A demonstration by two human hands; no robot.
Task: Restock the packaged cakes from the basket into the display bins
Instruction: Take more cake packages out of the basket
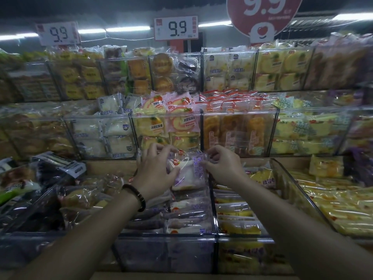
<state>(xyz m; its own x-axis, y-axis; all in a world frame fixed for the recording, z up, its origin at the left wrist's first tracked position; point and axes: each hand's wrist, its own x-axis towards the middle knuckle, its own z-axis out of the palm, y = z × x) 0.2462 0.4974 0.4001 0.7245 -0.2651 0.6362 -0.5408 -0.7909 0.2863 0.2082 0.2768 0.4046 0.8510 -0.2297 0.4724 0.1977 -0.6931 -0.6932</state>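
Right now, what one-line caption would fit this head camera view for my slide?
Left hand and right hand hold a wrapped purple-and-white cake over a clear display bin of similar cakes.

The left hand covered the left edge of the clear-wrapped white-and-purple cake packet. Above that packet, the round red price sign was cut off by the top edge. Far left of it, stacked clear plastic bins were blurred.
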